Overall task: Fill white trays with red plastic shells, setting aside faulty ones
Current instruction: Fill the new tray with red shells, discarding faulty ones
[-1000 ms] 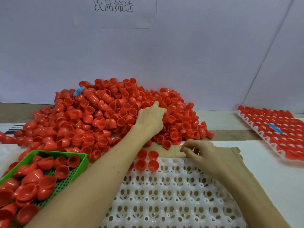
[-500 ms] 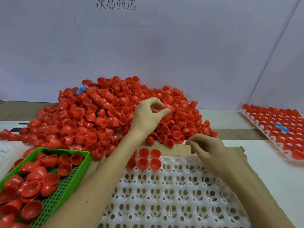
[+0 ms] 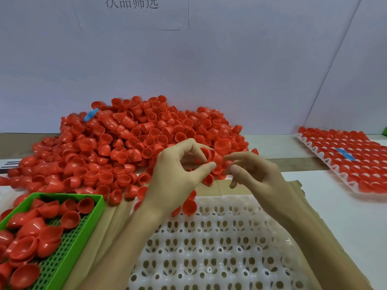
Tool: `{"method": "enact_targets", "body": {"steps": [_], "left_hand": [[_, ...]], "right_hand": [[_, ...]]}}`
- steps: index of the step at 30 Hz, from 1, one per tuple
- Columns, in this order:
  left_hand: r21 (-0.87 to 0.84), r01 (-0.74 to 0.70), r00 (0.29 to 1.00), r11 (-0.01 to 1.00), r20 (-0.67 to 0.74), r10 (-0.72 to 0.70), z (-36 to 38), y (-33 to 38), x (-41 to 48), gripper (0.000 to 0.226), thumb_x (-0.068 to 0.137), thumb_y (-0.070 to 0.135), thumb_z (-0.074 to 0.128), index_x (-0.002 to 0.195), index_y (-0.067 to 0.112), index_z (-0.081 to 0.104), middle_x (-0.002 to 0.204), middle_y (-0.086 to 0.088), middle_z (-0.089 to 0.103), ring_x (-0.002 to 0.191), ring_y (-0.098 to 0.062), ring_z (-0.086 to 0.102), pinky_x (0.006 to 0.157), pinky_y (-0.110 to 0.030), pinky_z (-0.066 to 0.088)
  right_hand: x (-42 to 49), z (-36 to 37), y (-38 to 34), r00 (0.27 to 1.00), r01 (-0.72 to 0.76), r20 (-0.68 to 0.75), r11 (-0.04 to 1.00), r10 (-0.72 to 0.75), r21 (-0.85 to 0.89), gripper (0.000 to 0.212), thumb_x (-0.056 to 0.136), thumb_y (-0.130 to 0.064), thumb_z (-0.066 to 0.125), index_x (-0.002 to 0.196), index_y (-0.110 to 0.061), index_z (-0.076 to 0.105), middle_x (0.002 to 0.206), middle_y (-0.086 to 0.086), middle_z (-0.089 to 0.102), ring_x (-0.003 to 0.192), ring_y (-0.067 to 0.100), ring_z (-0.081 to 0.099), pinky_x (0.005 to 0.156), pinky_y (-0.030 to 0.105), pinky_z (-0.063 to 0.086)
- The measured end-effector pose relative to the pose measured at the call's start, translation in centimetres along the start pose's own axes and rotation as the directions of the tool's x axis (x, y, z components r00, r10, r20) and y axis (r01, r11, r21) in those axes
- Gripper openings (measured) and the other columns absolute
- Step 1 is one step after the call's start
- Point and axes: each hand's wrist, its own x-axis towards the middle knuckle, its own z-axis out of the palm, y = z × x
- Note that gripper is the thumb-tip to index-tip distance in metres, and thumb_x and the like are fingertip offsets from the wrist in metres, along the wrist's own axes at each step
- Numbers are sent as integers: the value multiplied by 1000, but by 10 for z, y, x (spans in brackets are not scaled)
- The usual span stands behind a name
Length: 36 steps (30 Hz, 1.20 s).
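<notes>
The pale lilac paper backdrop (image 3: 230, 70) stands smooth and matte behind the table (image 3: 345, 216), with a printed sheet (image 3: 134, 9) fixed at its top. Against it lies the heap of red plastic shells (image 3: 129, 143), glossy little domes and cups tumbled every way, with a blue scrap (image 3: 90, 115) near its crest.

Closest to me sits the white tray (image 3: 219, 237), a moulded plastic grid of round pockets with holes in them. It rests on flat brown cardboard (image 3: 116, 218). Only a few red shells (image 3: 188, 207) sit along its far edge, partly hidden by the left wrist. To the right, well apart, a filled tray (image 3: 335, 171) shows a scalloped white rim and rows of red domes, with a blue piece (image 3: 345, 154) lying on top. At the left the green basket (image 3: 67, 195), rigid and perforated, holds larger, shallower red shells.

The left hand (image 3: 178, 176) pinches a red shell (image 3: 211, 156) between thumb and fingertips, above the near edge of the heap. The right hand (image 3: 257, 172) has its fingers loosely bent, the index tip at that shell. Whether it grips I cannot tell.

Half a second ago the left hand was still down among the heap and the right hand hovered lower, by the tray's far edge. Both have since risen and met.
</notes>
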Motion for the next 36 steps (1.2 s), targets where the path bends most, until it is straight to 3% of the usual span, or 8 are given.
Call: {"method": "enact_targets", "body": {"steps": [2,5,11,17,21,26,30,36], "left_hand": [[1,-25,999,1000,47,25,3,7,-7,20,81,9,83,76,15,64,101,10,75,92,-9,73,79,-23,58],[-22,-45,996,999,80,46,3,13,-15,22,80,8,83,74,17,64,102,12,75,95,-8,73,82,-22,58],[-239,92,995,967,66,-79,-17,9,-20,21,81,23,75,89,7,64,112,5,76,97,-17,75,85,-26,58],[-423,219,975,879,122,-185,-30,3,-30,35,94,30,64,124,14,55,122,-3,73,100,-28,74,91,-30,57],[-429,224,972,875,165,-167,-28,5,-35,32,93,40,61,121,28,68,125,0,71,105,-25,73,90,-27,56],[-344,159,987,925,90,-136,-29,8,-41,29,83,32,75,112,31,74,109,1,76,102,-18,73,87,-21,55],[-288,108,992,951,88,-86,-29,12,-44,32,74,23,80,105,22,74,99,1,78,96,-15,74,84,-17,55],[8,90,993,996,-77,-89,-33,7,-44,36,78,8,83,101,34,75,98,12,72,96,-9,70,83,-22,56]], "right_hand": [[-2,5,-6,996,-45,85,987,32,154,29,91,-40,67,115,-23,68,92,-2,74,74,20,71,74,26,57],[-5,12,-8,996,-62,80,958,41,279,29,88,-36,66,111,-17,70,85,0,73,72,23,69,74,34,58],[-4,12,-6,987,-136,133,886,85,442,30,88,-38,73,109,-18,74,98,7,75,75,20,68,80,36,58],[-5,12,-4,981,-177,150,861,119,476,42,81,-49,78,109,-19,73,97,11,73,75,20,68,78,31,57],[-5,14,-4,980,-189,153,852,130,488,43,78,-51,80,106,-19,74,89,8,71,72,18,64,74,28,55],[-6,15,-5,976,-199,177,858,128,473,31,80,-43,80,101,-22,75,83,6,70,69,18,61,72,28,55],[-5,16,-4,975,-205,177,861,136,465,16,85,-31,73,99,-23,75,81,5,70,68,18,60,71,28,55],[-7,15,-2,970,-213,201,866,134,452,18,82,-31,72,98,-22,74,80,6,69,68,20,60,74,29,56]]}}
